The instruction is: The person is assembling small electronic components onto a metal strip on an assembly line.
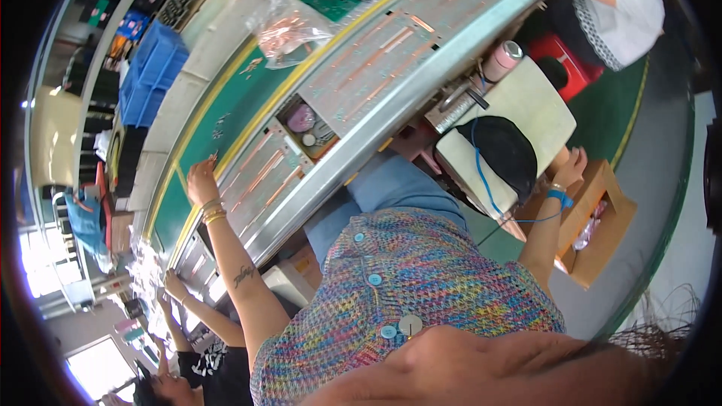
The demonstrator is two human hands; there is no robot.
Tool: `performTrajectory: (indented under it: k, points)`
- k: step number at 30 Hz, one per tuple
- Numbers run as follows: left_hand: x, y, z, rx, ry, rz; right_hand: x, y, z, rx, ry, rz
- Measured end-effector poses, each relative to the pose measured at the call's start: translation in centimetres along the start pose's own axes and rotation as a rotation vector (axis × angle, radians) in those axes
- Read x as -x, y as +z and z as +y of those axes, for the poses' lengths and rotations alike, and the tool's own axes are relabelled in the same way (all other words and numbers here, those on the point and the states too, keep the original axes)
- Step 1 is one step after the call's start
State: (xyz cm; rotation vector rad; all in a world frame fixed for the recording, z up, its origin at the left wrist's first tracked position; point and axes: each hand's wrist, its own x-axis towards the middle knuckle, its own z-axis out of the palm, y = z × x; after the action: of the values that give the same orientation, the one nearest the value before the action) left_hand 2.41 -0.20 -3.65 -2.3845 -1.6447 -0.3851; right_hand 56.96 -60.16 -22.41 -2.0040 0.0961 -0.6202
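Note:
My left hand (201, 183) reaches over the green work mat (197, 139), its fingers pinched together. Something small and coppery shows at the fingertips, too small to name. Just beyond it a cluster of small metal pieces (219, 125) lies on the mat. Beside this hand is a grey metal plate with long copper strips (265, 180) on it. My right hand (570, 169) hangs low at my right, above a cardboard box (611, 214), fingers loosely bent and apart, with nothing visible in them. A blue wrist strap (560, 197) with a cord is around that wrist.
Along the bench sit a compartment with a pink roll (302, 118) and a clear bag of copper parts (289, 30). A black cap (500, 154) and a pink bottle (502, 60) rest on a pale stool at my right. Co-workers sit on both sides; blue bins (154, 71) stand opposite.

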Motion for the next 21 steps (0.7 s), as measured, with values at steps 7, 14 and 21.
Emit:
performTrajectory:
  k: [7, 14, 21]
  points:
    - [0.1, 0.2, 0.7, 0.148, 0.014, 0.047, 6.7, 13.2, -30.5, -0.573, -0.309, -0.957]
    - [0.5, -1.3, 1.7, 0.138, -0.041, 0.056, 19.0, 23.9, -43.0, -0.211, -1.066, -0.988]
    - [0.9, -1.5, 0.8, 0.224, -0.064, 0.121, 21.0, 27.4, -44.7, 0.388, -1.134, -0.98]
